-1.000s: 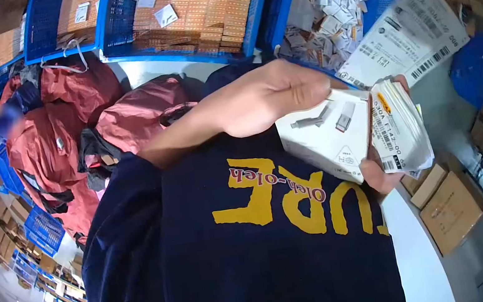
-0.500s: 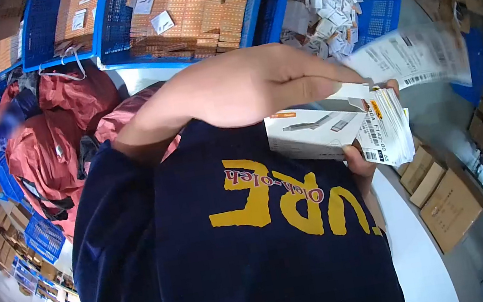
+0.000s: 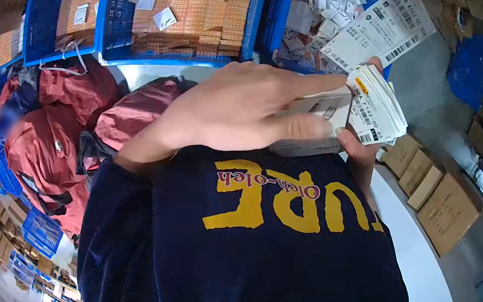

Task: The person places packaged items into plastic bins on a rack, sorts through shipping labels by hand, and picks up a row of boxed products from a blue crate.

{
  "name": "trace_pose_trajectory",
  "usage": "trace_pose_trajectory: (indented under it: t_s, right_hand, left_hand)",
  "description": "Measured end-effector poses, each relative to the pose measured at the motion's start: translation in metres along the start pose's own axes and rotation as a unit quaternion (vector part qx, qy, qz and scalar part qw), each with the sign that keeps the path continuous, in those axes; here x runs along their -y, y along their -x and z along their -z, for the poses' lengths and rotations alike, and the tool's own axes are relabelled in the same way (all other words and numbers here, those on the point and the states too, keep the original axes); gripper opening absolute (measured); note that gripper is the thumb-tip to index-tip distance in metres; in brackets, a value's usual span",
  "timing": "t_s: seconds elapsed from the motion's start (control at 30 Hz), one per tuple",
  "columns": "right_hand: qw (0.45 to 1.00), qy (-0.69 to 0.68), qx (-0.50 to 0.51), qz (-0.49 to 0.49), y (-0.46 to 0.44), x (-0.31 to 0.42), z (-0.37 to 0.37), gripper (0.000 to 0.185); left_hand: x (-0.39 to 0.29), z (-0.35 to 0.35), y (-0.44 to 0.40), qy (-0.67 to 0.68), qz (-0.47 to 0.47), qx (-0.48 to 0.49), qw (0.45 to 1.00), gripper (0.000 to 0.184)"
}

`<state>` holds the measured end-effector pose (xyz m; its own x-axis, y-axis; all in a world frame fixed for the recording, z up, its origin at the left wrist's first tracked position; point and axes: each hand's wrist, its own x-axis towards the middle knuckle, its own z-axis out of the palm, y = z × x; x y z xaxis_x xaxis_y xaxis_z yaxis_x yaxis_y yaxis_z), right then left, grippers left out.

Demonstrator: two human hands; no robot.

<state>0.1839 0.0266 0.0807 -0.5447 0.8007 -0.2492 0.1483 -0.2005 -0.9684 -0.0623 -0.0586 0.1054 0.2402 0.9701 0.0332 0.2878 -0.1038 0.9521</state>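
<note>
My right hand (image 3: 357,148) grips a thick stack of white shipping labels (image 3: 381,106), with its thumb at the lower edge and a fingertip at the upper edge. One printed label (image 3: 383,27) stretches away from the stack toward the upper right. Against the stack's left side is a small white box (image 3: 310,145), largely covered by my left hand (image 3: 241,107). That hand reaches across from the left, its thumb and fingers closed round the box. Motion slightly blurs the thumb and the box.
Blue crates stand along the far side; one crate (image 3: 260,28) holds rows of orange-and-white boxes, and another contains small white packets (image 3: 335,6). Red fabric bundles (image 3: 38,145) lie at left. Cardboard boxes (image 3: 450,213) stand on the floor at right.
My left hand has moved down over the white box and now hides most of it. The extended label has swung upward and left. The label stack has shifted slightly up.
</note>
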Motion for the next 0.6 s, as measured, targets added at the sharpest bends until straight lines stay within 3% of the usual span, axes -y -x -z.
trace_pose_trajectory:
  t_s: [0.17,0.3,0.47,0.6]
  right_hand:
    - [0.989,-0.029,0.043,0.137,-0.017,-0.011,0.002,0.110]
    - [0.997,-0.046,0.004,0.062,-0.019,0.002,-0.001,0.110]
    - [0.998,-0.057,0.014,-0.016,-0.014,0.011,0.000,0.110]
    - [0.998,-0.049,0.029,-0.025,-0.010,0.004,0.013,0.100]
  left_hand:
    - [-0.003,-0.008,0.002,-0.139,-0.027,-0.026,0.990,0.061]
    - [0.000,-0.009,0.001,-0.106,0.012,0.038,0.994,0.071]
    - [0.008,-0.013,-0.003,-0.097,-0.004,0.041,0.994,0.078]
    - [0.008,-0.015,-0.012,-0.069,-0.004,0.072,0.995,0.075]
